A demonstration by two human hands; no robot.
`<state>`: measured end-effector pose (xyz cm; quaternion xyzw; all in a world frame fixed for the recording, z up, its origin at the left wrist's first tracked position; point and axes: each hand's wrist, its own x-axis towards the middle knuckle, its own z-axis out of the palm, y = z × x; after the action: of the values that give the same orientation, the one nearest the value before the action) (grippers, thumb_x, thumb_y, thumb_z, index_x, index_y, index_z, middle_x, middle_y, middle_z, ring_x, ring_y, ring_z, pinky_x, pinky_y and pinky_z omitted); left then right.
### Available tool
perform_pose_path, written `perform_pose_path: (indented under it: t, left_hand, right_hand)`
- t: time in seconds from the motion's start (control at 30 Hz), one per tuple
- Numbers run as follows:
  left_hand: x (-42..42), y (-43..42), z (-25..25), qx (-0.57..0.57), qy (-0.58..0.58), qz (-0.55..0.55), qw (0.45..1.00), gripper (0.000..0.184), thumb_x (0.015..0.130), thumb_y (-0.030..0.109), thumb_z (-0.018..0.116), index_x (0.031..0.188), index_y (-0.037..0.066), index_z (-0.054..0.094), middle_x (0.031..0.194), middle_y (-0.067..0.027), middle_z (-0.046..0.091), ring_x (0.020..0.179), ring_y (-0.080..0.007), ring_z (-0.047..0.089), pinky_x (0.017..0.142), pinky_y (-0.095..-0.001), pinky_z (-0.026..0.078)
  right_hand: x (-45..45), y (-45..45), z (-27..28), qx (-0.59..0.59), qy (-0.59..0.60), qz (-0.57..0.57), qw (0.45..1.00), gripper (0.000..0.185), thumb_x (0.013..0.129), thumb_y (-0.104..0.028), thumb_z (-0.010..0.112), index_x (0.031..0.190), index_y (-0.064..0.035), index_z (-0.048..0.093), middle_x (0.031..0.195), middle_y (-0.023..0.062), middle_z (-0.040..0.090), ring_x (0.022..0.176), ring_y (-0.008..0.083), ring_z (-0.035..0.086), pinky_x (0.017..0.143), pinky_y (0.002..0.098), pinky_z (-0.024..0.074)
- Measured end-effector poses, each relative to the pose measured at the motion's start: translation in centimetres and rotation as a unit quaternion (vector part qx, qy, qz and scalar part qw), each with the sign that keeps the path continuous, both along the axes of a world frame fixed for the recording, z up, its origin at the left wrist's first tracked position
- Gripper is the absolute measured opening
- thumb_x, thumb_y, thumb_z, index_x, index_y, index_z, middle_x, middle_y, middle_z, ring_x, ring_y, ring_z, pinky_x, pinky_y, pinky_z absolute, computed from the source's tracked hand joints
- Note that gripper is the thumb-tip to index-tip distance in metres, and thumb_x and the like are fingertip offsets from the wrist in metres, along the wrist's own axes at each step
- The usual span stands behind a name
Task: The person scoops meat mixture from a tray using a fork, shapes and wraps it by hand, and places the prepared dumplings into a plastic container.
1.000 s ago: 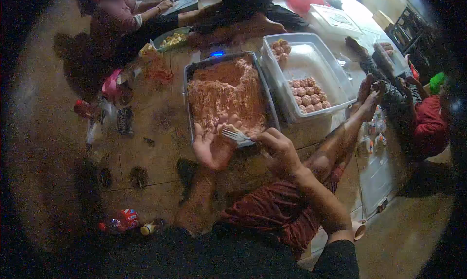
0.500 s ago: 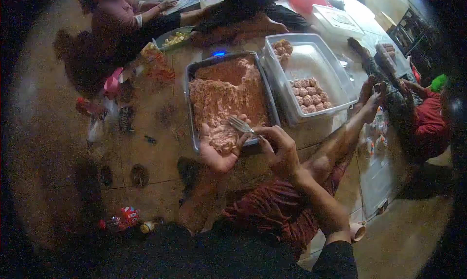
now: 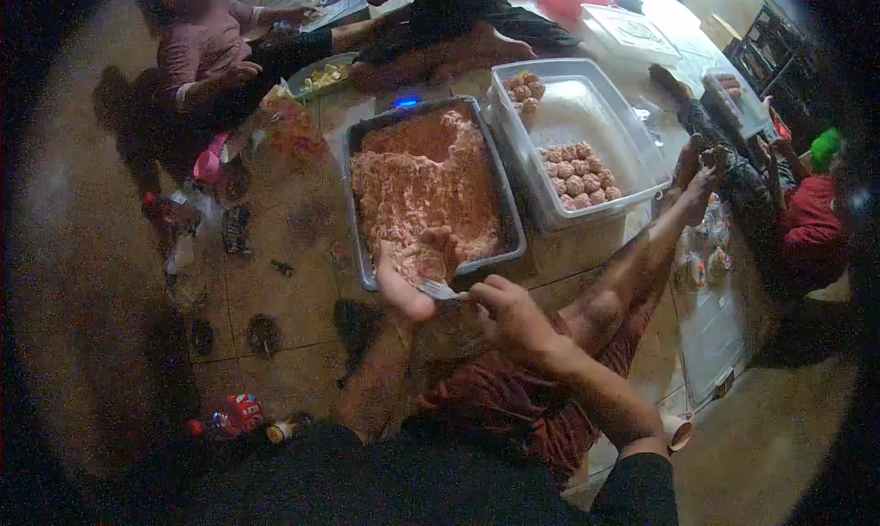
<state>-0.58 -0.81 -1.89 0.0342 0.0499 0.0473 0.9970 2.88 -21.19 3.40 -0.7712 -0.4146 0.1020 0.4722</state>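
My left hand (image 3: 401,290) is cupped over the near edge of a dark tub (image 3: 516,219), with its fingers curled around a portion of pink minced meat (image 3: 431,265). Part of that portion is hidden by the fingers and thumb. The tub holds a large mass of the same minced meat (image 3: 403,182), scooped lower at the far end. My right hand (image 3: 513,320) grips a metal fork (image 3: 442,290) by its handle. The fork's tines lie against the heel of my left palm, beside the meat.
A clear plastic box (image 3: 632,141) with rows of meatballs (image 3: 579,173) stands right of the tub. Bottles (image 3: 240,414) and a cup (image 3: 676,432) are on the tiled floor. Other people sit around, one in a red shirt (image 3: 814,219). A pink item (image 3: 211,158) lies left.
My left hand has tipped from palm-up and its fingers have curled in. The fork has moved down from the fingers to the heel of the palm, along with my right hand.
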Motion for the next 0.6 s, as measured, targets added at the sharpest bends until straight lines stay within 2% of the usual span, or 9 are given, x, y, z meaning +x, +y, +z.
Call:
perform_pose_path:
  t: [0.1,0.17,0.23,0.3,0.33,0.4,0.47,0.53,0.6]
  left_hand:
    - [-0.9,1.0,0.1,0.002,0.040,-0.041,0.998,0.085,0.101,0.069,0.025,0.123,-0.008,0.056,0.125,-0.0290,0.062,0.113,-0.0449,0.060,0.101,-0.0603,0.047]
    - [-0.7,0.7,0.7,-0.006,0.066,-0.082,0.994,0.086,0.101,0.069,0.023,0.121,-0.007,0.057,0.122,-0.0289,0.063,0.112,-0.0449,0.060,0.098,-0.0609,0.048]
    - [-0.2,0.0,0.8,0.059,0.117,-0.050,0.990,0.087,0.101,0.069,0.021,0.124,-0.007,0.056,0.122,-0.0292,0.063,0.111,-0.0450,0.061,0.097,-0.0611,0.049]
    - [-0.7,1.0,0.3,0.052,0.096,-0.071,0.992,0.089,0.101,0.069,0.019,0.126,-0.008,0.055,0.125,-0.0296,0.061,0.112,-0.0451,0.061,0.097,-0.0612,0.049]
    - [-1.1,1.2,-0.2,0.042,0.079,-0.097,0.991,0.090,0.101,0.070,0.018,0.129,-0.008,0.053,0.128,-0.0299,0.060,0.114,-0.0452,0.060,0.097,-0.0614,0.049]
    - [-0.7,0.9,0.0,0.033,0.080,-0.121,0.989,0.092,0.100,0.071,0.017,0.131,-0.008,0.051,0.131,-0.0301,0.058,0.117,-0.0453,0.059,0.098,-0.0615,0.049]
    - [-0.6,0.6,0.4,0.027,0.077,-0.141,0.987,0.094,0.099,0.072,0.016,0.134,-0.008,0.050,0.134,-0.0303,0.056,0.120,-0.0454,0.058,0.099,-0.0616,0.049]
    - [-0.7,0.5,1.2,0.084,0.113,-0.134,0.981,0.096,0.098,0.075,0.016,0.136,-0.006,0.049,0.135,-0.0298,0.056,0.121,-0.0458,0.057,0.101,-0.0625,0.047]
    - [-0.9,0.3,2.0,0.066,0.117,-0.123,0.983,0.098,0.096,0.077,0.016,0.138,-0.005,0.048,0.136,-0.0300,0.055,0.122,-0.0464,0.056,0.103,-0.0631,0.046]
  right_hand:
    - [1.7,-0.6,0.0,0.017,-0.035,0.009,0.999,0.040,0.078,0.007,0.068,0.116,-0.0061,0.066,0.101,0.0162,0.063,0.091,0.0360,0.066,0.078,0.0405,0.0539]
    - [2.6,-1.0,-0.4,-0.060,-0.059,0.039,0.996,0.041,0.076,0.007,0.068,0.114,-0.0084,0.068,0.106,0.0139,0.064,0.093,0.0322,0.066,0.079,0.0392,0.0542]
    - [3.3,-1.2,-0.7,0.002,-0.062,0.023,0.998,0.041,0.077,0.008,0.065,0.113,-0.0118,0.070,0.106,0.0113,0.064,0.094,0.0285,0.066,0.078,0.0372,0.0546]
    - [3.7,-1.1,1.5,0.038,-0.091,0.039,0.994,0.040,0.078,0.006,0.065,0.114,-0.0123,0.070,0.101,0.0098,0.064,0.093,0.0270,0.066,0.078,0.0366,0.0550]
    - [4.1,-1.0,0.7,0.037,-0.088,0.038,0.995,0.040,0.078,0.006,0.065,0.114,-0.0123,0.070,0.101,0.0098,0.064,0.093,0.0270,0.066,0.078,0.0366,0.0550]
    - [5.1,-0.5,-0.9,0.053,-0.150,0.137,0.978,0.049,0.084,0.001,0.061,0.130,-0.0155,0.061,0.125,0.0129,0.063,0.110,0.0319,0.065,0.093,0.0371,0.0547]
    - [4.9,-0.9,-0.7,0.044,-0.143,0.126,0.981,0.047,0.083,0.002,0.062,0.128,-0.0141,0.062,0.124,0.0139,0.063,0.111,0.0321,0.065,0.093,0.0365,0.0545]
    - [4.8,-0.9,1.3,0.037,-0.139,0.123,0.982,0.046,0.082,0.003,0.062,0.125,-0.0128,0.063,0.123,0.0150,0.063,0.111,0.0323,0.064,0.094,0.0360,0.0543]
    - [4.4,-1.3,3.2,0.020,-0.072,0.075,0.994,0.043,0.083,0.002,0.061,0.123,-0.0117,0.063,0.123,0.0139,0.063,0.113,0.0326,0.064,0.094,0.0352,0.0541]
